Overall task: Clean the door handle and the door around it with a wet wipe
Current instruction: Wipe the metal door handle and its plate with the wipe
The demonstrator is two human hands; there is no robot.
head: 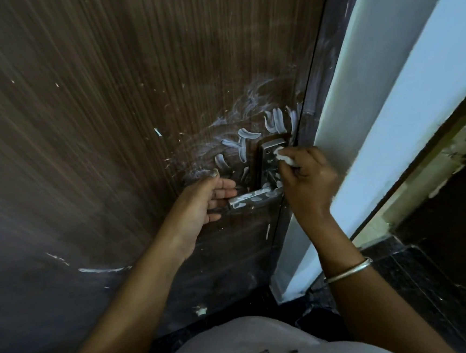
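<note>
A dark brown wooden door fills most of the view. White smears mark it above and left of a metal handle plate. The lever handle, dotted with white patches, sticks out to the left. My right hand pinches a crumpled white wet wipe and presses it against the upper part of the plate. My left hand lies flat on the door just left of the lever's tip, fingers apart, holding nothing.
The door's edge and a dark frame run down the right, beside a pale wall. A dark speckled floor lies below right. A silver bangle sits on my right wrist.
</note>
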